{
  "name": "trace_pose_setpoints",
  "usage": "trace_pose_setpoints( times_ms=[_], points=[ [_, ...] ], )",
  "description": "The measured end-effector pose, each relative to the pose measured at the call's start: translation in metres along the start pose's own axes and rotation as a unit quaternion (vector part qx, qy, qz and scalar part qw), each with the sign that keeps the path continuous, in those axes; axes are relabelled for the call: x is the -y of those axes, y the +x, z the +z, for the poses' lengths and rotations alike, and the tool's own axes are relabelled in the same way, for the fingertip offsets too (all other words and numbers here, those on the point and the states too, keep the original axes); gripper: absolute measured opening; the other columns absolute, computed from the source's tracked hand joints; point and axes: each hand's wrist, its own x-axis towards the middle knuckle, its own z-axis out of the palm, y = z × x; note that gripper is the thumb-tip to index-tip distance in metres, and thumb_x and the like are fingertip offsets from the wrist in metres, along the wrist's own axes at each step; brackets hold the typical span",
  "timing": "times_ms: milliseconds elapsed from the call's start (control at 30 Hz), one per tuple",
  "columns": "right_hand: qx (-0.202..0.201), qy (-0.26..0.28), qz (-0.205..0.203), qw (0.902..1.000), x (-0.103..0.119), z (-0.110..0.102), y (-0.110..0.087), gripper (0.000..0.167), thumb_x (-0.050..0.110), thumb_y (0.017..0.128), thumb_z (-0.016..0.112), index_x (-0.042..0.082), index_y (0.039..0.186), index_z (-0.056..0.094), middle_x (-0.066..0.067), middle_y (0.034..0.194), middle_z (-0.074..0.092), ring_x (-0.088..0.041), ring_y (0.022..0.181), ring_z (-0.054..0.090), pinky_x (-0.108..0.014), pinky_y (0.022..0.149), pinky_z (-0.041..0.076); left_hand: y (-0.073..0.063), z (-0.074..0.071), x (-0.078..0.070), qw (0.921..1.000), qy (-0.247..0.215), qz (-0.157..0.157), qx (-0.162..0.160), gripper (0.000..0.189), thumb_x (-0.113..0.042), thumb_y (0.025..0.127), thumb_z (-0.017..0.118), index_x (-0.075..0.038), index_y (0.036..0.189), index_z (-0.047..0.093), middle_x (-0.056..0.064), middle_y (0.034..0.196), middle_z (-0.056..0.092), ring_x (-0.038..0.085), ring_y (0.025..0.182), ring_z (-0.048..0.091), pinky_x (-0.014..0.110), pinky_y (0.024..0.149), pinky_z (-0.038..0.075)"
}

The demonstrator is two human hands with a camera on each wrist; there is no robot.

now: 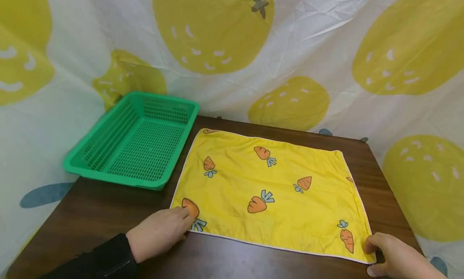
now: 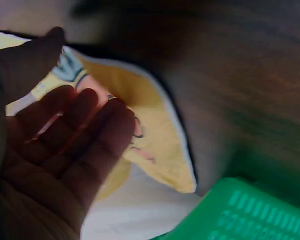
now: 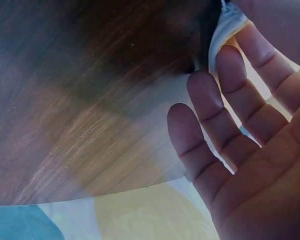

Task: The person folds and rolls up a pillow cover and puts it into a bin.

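Note:
A yellow cloth printed with orange carrots and edged in white lies spread on the brown table. At its near left corner, my left hand has its fingertips over a printed carrot. The left wrist view shows that hand with the thumb apart from the fingers and the cloth behind them. My right hand is at the near right corner. There, in the right wrist view, a bunched bit of the cloth is pinched between thumb and forefinger, the other fingers extended.
A green plastic basket with slotted sides and nothing in it stands left of the cloth, close to its far left corner. Behind the table hangs a white curtain with yellow fruit shapes.

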Motion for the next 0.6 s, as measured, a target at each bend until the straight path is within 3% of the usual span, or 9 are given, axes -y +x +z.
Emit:
trace_pose_setpoints(
  times_ms=[167,300,367,467,600],
  points=[
    [-0.044,-0.033,-0.074,0.9958,-0.0037,0.0008,-0.0005,0.032,0.032,0.08,0.093,0.022,0.098,0.068,0.014,0.095,0.063,0.008,0.081,0.052,-0.024,0.07,0.051,-0.0019,0.0066,0.0015,0.9988,-0.011,-0.029,0.039,0.018,-0.016,0.088,0.086,-0.012,0.093,0.07,0.001,0.09,0.067,0.013,0.077,0.062,0.029,0.068,0.056],
    [-0.087,-0.055,-0.114,0.9882,-0.0042,0.0022,-0.0021,0.021,0.026,0.085,0.089,0.024,0.094,0.071,0.018,0.09,0.063,0.01,0.077,0.051,-0.024,0.065,0.05,-0.0029,0.0076,0.0004,0.998,0.019,-0.036,0.049,0.008,-0.008,0.09,0.082,-0.01,0.093,0.075,0.002,0.095,0.071,0.014,0.079,0.062,0.029,0.068,0.057],
    [-0.101,-0.062,-0.111,0.9867,-0.0027,0.0032,-0.0025,0.017,0.024,0.086,0.088,0.024,0.093,0.072,0.019,0.088,0.064,0.011,0.075,0.052,-0.023,0.064,0.05,-0.0032,0.0082,0.0006,0.9974,0.026,-0.042,0.052,0.007,-0.007,0.091,0.081,-0.009,0.096,0.077,0.002,0.102,0.074,0.015,0.082,0.063,0.029,0.071,0.059],
    [-0.095,-0.063,-0.074,0.9908,0.0013,0.0026,-0.0015,0.013,0.025,0.089,0.086,0.025,0.093,0.073,0.018,0.088,0.065,0.01,0.074,0.054,-0.024,0.064,0.051,-0.003,0.0094,0.0014,0.9969,0.039,-0.04,0.056,0.007,-0.007,0.092,0.08,-0.009,0.098,0.078,0.003,0.107,0.075,0.017,0.084,0.063,0.03,0.073,0.059],
    [-0.069,-0.052,-0.03,0.9958,0.0036,0.0001,0.0013,0.01,0.028,0.091,0.083,0.026,0.093,0.074,0.018,0.088,0.068,0.008,0.075,0.055,-0.025,0.066,0.051,-0.0029,0.0105,0.0022,0.9967,0.05,-0.033,0.054,0.006,-0.007,0.092,0.08,-0.009,0.096,0.077,0.002,0.098,0.072,0.016,0.081,0.06,0.028,0.071,0.058]
  ],
)
